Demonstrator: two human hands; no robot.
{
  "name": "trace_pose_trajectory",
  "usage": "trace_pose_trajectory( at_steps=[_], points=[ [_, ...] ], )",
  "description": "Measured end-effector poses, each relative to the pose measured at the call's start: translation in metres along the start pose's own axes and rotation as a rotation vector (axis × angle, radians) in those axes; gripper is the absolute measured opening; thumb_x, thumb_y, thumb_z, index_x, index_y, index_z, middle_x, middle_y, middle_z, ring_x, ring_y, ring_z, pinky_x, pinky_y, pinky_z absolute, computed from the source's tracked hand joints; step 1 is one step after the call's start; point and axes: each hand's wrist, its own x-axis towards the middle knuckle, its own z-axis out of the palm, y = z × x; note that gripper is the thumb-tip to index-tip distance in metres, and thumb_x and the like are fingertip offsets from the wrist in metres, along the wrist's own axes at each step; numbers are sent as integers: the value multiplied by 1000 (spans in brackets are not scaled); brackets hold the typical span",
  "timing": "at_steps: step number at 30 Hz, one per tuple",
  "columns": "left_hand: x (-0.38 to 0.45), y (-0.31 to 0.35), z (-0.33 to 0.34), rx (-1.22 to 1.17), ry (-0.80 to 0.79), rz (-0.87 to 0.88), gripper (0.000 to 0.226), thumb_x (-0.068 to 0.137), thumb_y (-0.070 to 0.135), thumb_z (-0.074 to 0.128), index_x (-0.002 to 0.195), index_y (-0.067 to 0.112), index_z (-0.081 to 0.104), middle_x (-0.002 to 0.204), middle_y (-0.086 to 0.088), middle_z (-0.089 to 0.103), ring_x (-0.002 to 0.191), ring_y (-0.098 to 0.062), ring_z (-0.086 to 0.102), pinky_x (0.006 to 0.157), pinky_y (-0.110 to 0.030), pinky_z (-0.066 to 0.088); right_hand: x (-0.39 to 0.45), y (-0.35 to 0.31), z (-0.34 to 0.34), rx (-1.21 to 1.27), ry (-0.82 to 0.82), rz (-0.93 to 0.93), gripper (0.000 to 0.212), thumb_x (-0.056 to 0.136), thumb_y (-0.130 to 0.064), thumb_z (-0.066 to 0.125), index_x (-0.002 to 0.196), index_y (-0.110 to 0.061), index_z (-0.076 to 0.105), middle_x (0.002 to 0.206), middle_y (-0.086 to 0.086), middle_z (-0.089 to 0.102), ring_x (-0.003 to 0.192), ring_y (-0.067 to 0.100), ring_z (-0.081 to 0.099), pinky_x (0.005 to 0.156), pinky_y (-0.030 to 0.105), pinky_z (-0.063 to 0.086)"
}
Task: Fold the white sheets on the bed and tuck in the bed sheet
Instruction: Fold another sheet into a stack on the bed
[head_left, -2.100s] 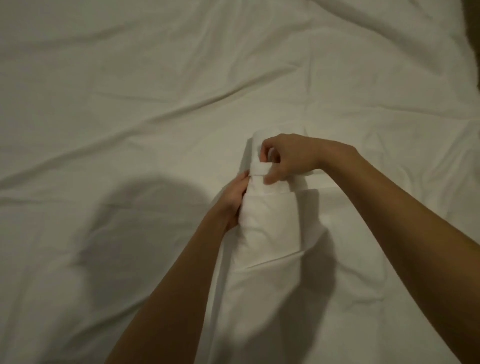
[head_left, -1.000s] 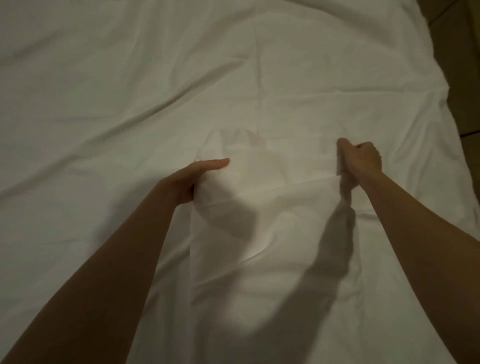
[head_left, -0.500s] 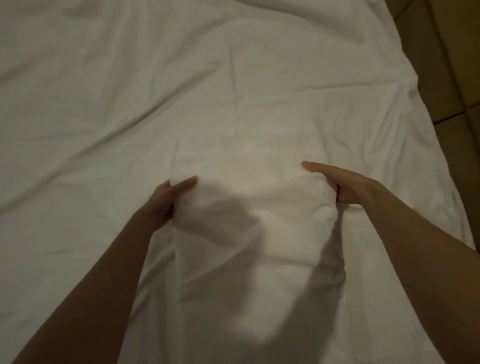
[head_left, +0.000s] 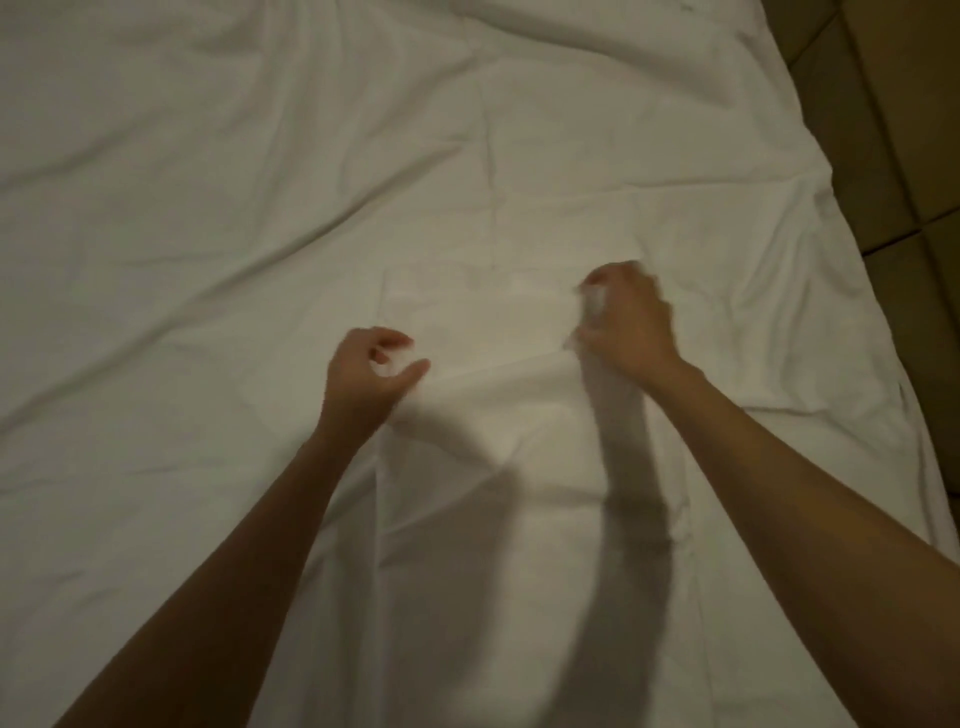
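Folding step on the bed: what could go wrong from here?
1. Only the right hand grips the folded white sheet; the left hand is loosely curled and seems to hold nothing, so the fold may skew.
2. The bed sheet underneath is wrinkled and equally white, so it could get pinched too.

Our right hand (head_left: 626, 325) is blurring with motion — its fingers are smearing into the folded sheet (head_left: 498, 395), so we cannot make out the grip. The sheet's near end and both our forearms are running off the bottom edge — the bed sheet (head_left: 208, 208) is spilling past the left and top.
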Motion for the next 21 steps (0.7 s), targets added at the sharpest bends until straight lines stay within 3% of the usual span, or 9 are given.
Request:
trace_pose_trajectory(
  at_steps=[2, 4, 7, 9, 12, 14, 16, 18, 21],
  points=[
    [-1, 1, 2, 198, -298, 74, 31, 67, 41, 80, 87, 19, 71, 80, 5, 67, 74, -8, 59, 71, -11, 43, -2, -31, 15, -26, -435, -123, 45, 74, -37, 78, 112, -19, 62, 106, -1, 59, 104, 22, 57, 89, 33, 44],
    [2, 8, 3, 316, -581, -2, 36, 67, 47, 77, 82, 14, 72, 75, 2, 66, 72, -12, 59, 67, -22, 44, -2, -60, 29, -118, -798, -94, 50, 70, -57, 73, 103, -21, 66, 98, -7, 63, 95, 17, 60, 87, 33, 47],
    [13, 19, 2, 250, -842, -90, 29, 57, 44, 70, 70, 18, 66, 69, 4, 60, 68, -13, 55, 59, -20, 39, 3, -88, 43, -254, -1029, -62, 55, 67, -61, 72, 103, -20, 63, 100, -6, 63, 94, 17, 61, 90, 33, 49],
    [24, 23, -4, 243, -897, -115, 25, 57, 41, 66, 65, 18, 63, 65, 5, 56, 63, -10, 51, 57, -20, 37, 7, -97, 47, -276, -1078, -60, 53, 69, -57, 73, 104, -21, 58, 98, -7, 59, 93, 17, 59, 87, 30, 48],
    [39, 17, -19, 216, -851, -183, 34, 57, 42, 68, 71, 12, 68, 69, 3, 58, 67, -11, 53, 62, -22, 39, 17, -99, 48, -173, -984, -88, 40, 69, -57, 74, 83, -22, 59, 81, -11, 55, 80, 12, 54, 76, 26, 43],
    [45, 6, -28, 148, -837, -229, 25, 61, 39, 73, 69, 15, 70, 76, 2, 63, 76, -14, 56, 72, -24, 44, 25, -99, 46, -117, -915, -71, 40, 68, -57, 75, 71, -22, 57, 69, -12, 52, 69, 9, 50, 65, 24, 38],
    [48, -4, -35, 100, -808, -250, 28, 53, 38, 73, 68, 15, 72, 84, -2, 67, 84, -17, 58, 82, -27, 46, 33, -98, 44, -99, -874, -68, 46, 67, -57, 76, 67, -17, 55, 63, -8, 50, 62, 12, 47, 62, 25, 36],
    [50, -14, -36, 54, -728, -260, 43, 40, 38, 63, 66, 6, 71, 75, -4, 63, 77, -17, 54, 77, -28, 43, 40, -96, 42, -95, -845, -90, 46, 69, -55, 76, 68, -15, 53, 62, -5, 49, 61, 14, 45, 61, 26, 35],
    [57, -25, -35, 45, -649, -256, 49, 46, 21, 50, 75, -16, 62, 73, -13, 51, 74, -21, 45, 70, -30, 36, 48, -87, 38, -107, -826, -90, 37, 74, -46, 76, 71, -12, 60, 60, -6, 52, 58, 11, 48, 59, 23, 37]
  ],
)
